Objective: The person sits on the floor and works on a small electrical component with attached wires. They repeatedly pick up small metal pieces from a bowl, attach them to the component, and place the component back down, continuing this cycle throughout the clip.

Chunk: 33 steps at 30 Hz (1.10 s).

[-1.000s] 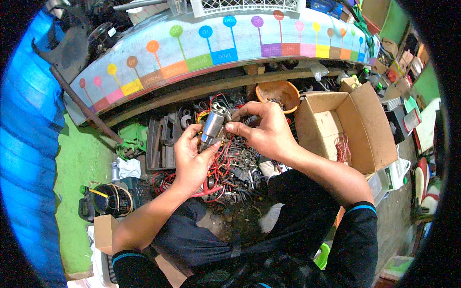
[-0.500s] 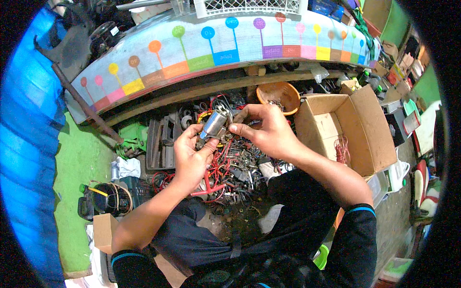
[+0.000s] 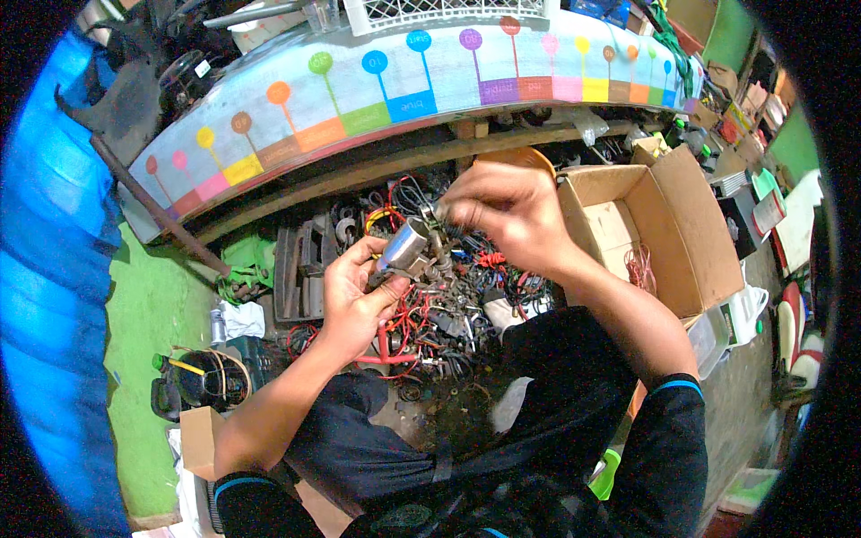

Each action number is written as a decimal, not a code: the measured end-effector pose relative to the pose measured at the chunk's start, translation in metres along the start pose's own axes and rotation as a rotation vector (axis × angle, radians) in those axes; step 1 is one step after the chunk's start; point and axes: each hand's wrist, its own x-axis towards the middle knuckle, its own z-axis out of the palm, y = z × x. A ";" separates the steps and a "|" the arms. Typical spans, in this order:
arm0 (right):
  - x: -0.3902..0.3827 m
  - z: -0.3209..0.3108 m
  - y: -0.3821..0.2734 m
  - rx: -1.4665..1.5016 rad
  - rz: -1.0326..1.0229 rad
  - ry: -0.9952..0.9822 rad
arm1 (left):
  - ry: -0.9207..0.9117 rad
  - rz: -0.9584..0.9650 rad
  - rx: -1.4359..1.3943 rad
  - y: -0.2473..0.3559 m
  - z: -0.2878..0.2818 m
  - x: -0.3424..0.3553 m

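Note:
My left hand [image 3: 354, 296] grips a shiny cylindrical metal part [image 3: 404, 244] with darker fittings on it, held tilted over a heap of tangled red and black wires [image 3: 404, 314] and small metal pieces. My right hand [image 3: 502, 220] is just up and right of the cylinder, smeared by motion, its thumb and fingers pinched on something small that I cannot make out. An orange bowl [image 3: 508, 156] is partly hidden behind that hand.
A cardboard box [image 3: 691, 224] holding red wire stands at right. A long painted board [image 3: 341, 94] with coloured circles spans the back, below a white crate [image 3: 448, 13]. A dark bin [image 3: 296, 269] and blue corrugated sheet [image 3: 58, 296] are at left.
My right hand has moved up and to the right, away from the cylinder's end. My left hand and the cylinder have dropped slightly and stay tilted.

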 end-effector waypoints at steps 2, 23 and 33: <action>0.005 -0.011 0.006 0.214 0.271 0.076 | -0.009 -0.025 0.031 -0.001 -0.001 -0.001; -0.006 -0.073 0.153 -0.775 0.438 -0.062 | 0.107 -0.180 -0.094 0.000 0.007 0.009; -0.004 0.009 0.005 0.078 0.156 -0.299 | 0.064 -0.195 -0.475 0.009 0.003 0.005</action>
